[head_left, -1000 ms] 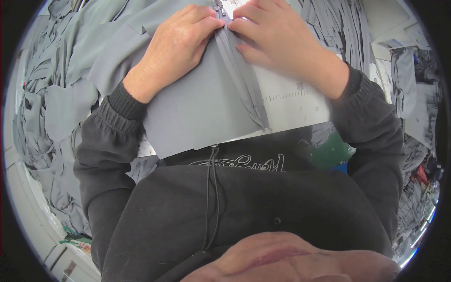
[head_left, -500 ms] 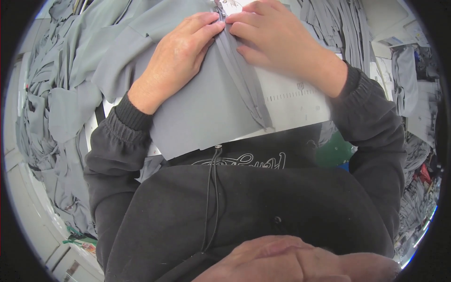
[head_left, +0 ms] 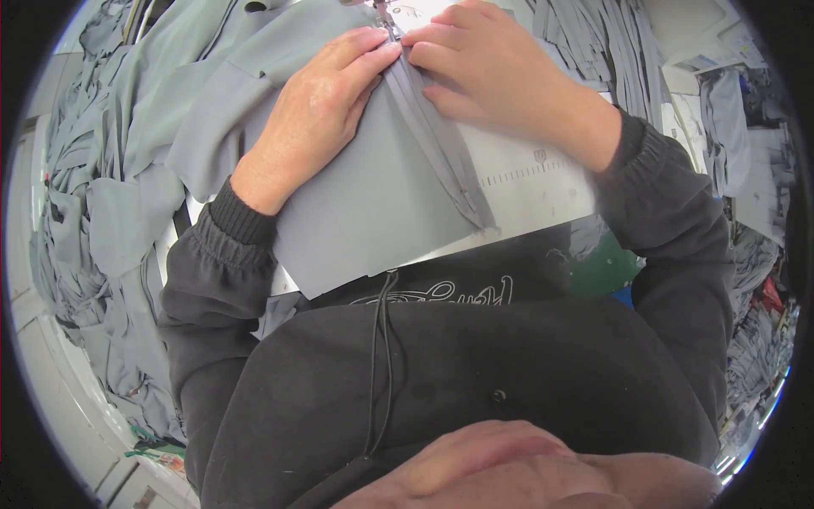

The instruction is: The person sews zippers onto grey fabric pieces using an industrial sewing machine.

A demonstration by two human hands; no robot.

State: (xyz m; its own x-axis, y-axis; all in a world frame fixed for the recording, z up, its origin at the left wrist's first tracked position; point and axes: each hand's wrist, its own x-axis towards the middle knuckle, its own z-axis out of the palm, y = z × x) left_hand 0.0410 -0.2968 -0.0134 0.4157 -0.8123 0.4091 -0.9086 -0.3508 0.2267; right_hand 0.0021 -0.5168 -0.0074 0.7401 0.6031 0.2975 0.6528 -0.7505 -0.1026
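A grey fabric panel (head_left: 365,195) lies on the white machine bed (head_left: 530,182), with a folded strip (head_left: 437,157) running along its right edge up to the sewing machine's presser foot (head_left: 391,29). My left hand (head_left: 326,102) presses on the panel, its fingertips just left of the foot, fingers bent and close together. On the other side, my right hand (head_left: 483,72) has its fingertips at the strip beside the foot, the fingers curled over the cloth edge. What lies under the right fingers is partly hidden.
Heaped grey fabric (head_left: 127,212) spreads along the left. Hanging grey strips (head_left: 606,51) are at the back right, with more grey cloth (head_left: 729,127) beyond them. A green item (head_left: 606,267) shows below the bed's right front edge.
The panel and its strip have shifted slightly in the view, and more of the presser foot shows. Both hands stay beside it, the right fingertips slightly further left.
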